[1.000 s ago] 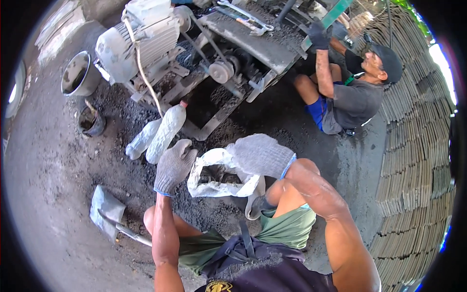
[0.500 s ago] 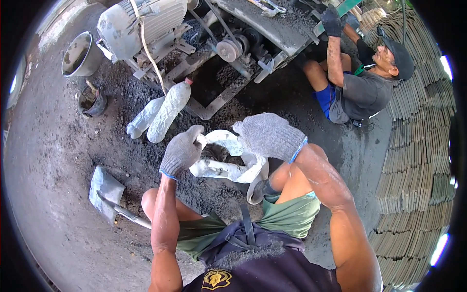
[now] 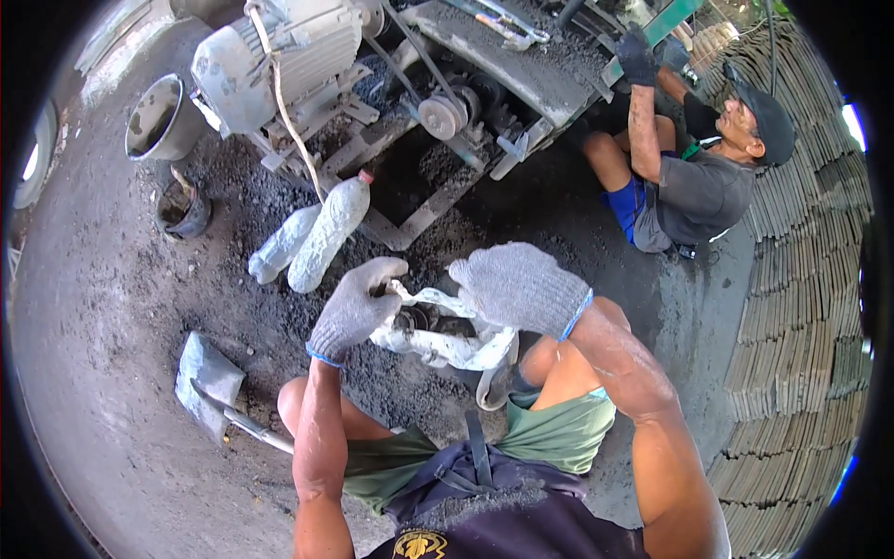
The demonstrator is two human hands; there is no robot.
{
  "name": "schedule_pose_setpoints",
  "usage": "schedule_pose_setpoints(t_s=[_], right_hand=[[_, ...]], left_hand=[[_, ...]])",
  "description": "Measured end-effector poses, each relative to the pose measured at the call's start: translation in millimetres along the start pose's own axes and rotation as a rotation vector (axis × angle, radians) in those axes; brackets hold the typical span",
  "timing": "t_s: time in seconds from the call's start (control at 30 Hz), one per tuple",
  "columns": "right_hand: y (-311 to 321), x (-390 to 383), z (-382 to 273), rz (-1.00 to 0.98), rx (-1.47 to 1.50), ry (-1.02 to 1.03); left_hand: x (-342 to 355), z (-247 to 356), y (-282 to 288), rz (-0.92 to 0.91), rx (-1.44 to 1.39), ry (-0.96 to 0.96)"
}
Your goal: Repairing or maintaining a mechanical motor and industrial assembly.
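The back of the gray-gloved right hand (image 3: 523, 287) hid its fingers from me, so I couldn't tell its grip. Dark shapes showing through the loop stayed murky. The gloved left hand (image 3: 352, 309) pinched one end of the white strip (image 3: 428, 347), which looked crumpled, twisted and gray-smudged, bent into a loop between both hands above the gritty ground (image 3: 354, 391).
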State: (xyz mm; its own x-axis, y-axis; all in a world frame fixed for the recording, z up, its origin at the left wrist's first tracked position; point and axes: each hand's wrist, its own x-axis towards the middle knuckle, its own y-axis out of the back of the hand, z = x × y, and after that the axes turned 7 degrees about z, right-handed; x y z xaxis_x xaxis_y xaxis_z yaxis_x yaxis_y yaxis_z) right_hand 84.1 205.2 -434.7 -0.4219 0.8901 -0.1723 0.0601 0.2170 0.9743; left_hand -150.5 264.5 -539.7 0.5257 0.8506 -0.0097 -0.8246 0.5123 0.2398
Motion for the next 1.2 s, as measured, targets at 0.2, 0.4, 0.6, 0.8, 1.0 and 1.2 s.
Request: schedule_pose_setpoints(t_s=[0.2,0.4,0.6,0.8,1.0,1.2], right_hand=[[-4,-5,5,0.115,0.04,0.005],[1,0,5,-0.04,0.003,-0.031],[0,1,5,-0.021,-0.013,0.008],[1,0,3,0.06,0.046,-0.031],[3,-1,1,0.083,0.044,-0.021],[1,1,5,-0.003,0.03,-0.027]], left_hand=[[7,-6,5,-0.05,0.184,-0.045],[11,-7,7,-0.088,0.268,0.011],[9,-6,7,-0.087,0.2,-0.022],[10,3,7,-0.103,0.186,0.033],[11,-5,6,-0.092,0.144,0.02],[11,-1,4,-0.074,0.108,0.034]])
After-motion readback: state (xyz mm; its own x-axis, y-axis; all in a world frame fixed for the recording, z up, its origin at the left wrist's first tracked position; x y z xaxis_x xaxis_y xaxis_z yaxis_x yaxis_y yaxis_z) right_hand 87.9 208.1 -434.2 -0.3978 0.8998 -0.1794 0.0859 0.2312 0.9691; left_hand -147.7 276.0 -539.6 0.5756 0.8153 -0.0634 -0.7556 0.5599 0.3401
